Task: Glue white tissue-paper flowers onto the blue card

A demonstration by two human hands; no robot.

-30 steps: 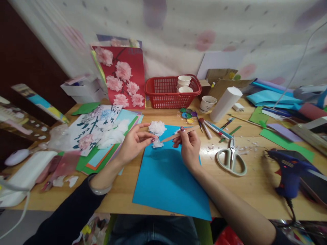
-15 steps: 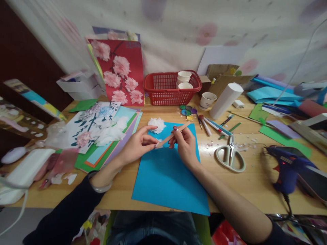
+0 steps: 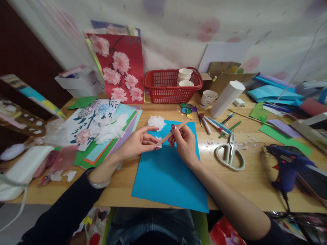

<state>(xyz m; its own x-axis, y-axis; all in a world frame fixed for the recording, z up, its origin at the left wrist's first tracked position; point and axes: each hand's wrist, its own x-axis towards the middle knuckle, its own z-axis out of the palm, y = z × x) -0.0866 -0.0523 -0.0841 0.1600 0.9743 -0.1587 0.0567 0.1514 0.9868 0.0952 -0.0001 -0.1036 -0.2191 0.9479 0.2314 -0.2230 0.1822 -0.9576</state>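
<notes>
My right hand pinches a flat wooden stick that slants down to the left. My left hand has thumb and fingertips closed on a small white piece, which touches the stick's lower end. Both hands are above the upper part of a blue sheet lying on the table. A ruffled white paper flower rests at the sheet's top left corner, just beyond my left fingers.
White-handled scissors and a blue glue gun lie to the right. Behind stands a red basket with paper cups, beside a red flower picture. Coloured papers and white tissue are at the left.
The view has shifted slightly. Both hands keep nearly the same pose, with the stick still against the small white piece.
</notes>
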